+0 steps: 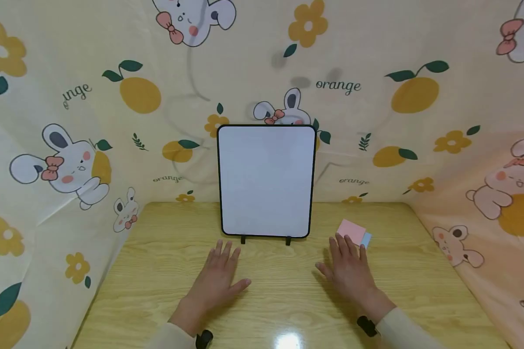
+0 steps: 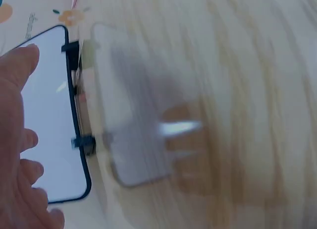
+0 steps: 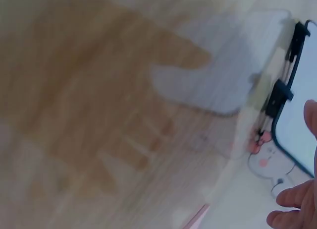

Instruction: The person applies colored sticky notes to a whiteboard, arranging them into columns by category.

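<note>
From the head feed I see both of the person's hands held palm down over the wood-grain worktop (image 1: 284, 286), nothing gripped in either. The left hand (image 1: 217, 278) is spread wide, thumb out to the side, its fingertips near the lower left corner of a black-framed whiteboard (image 1: 267, 182). That board stands upright toward the back of the worktop, centred between the hands, with two black feet (image 1: 243, 239) under its lower edge. The right hand (image 1: 351, 274) is spread wide too, its fingertips overlapping the near edge of a pink paper note (image 1: 352, 231) in my view; I cannot tell whether they touch it. A smaller blue paper note (image 1: 366, 240) shows at the pink one's right corner. My wrist feeds catch the board and the hands mirrored in the glossy worktop. Pale sleeves (image 1: 403, 329) cover the forearms, and a black device (image 1: 367, 326) sits at each wrist. Behind everything hangs a cream backdrop (image 1: 244, 63) printed with rabbits, oranges and flowers.
</note>
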The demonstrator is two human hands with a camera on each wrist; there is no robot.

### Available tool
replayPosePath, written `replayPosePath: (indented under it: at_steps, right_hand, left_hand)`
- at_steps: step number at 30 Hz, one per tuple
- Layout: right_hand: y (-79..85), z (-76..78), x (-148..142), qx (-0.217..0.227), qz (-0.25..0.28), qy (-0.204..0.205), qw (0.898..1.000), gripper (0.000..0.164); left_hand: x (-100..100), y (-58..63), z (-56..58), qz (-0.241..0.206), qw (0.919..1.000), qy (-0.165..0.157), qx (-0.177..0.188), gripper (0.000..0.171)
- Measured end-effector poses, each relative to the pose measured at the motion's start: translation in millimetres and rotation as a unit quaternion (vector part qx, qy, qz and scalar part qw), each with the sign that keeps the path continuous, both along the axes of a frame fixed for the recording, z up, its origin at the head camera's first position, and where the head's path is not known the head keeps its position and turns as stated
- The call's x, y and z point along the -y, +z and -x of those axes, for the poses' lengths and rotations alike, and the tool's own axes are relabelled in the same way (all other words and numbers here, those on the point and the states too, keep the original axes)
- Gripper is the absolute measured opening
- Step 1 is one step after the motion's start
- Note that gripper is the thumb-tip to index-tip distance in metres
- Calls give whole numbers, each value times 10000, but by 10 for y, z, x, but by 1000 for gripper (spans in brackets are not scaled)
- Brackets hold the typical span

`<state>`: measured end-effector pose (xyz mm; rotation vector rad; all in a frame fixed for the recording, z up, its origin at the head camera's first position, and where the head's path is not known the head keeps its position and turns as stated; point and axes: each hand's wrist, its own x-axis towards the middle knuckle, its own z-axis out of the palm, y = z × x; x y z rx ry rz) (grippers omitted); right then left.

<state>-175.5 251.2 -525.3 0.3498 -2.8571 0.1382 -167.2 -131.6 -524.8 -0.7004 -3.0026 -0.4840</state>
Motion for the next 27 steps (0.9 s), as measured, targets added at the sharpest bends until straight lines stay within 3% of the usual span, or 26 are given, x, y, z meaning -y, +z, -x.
replayPosePath:
  at_steps: [8, 12, 21, 27]
  right_hand:
    - [-9, 240, -279, 362, 39, -156, 9992, 82]
    - [-28, 329, -391, 423, 77, -205, 9989, 83]
    - [-38, 451, -542, 1304, 126, -476, 9902, 86]
    - [-85, 481, -574, 1509, 183, -490, 9872, 84]
  left_hand:
    - [-304, -58, -32, 214, 9972, -681, 224, 85]
    - [-443, -86, -38, 417, 9947, -871, 343, 87]
    - [-689, -133, -9, 570, 9892, -1244, 532, 89]
    - [-779, -128, -7, 614, 9862, -1393, 650, 88]
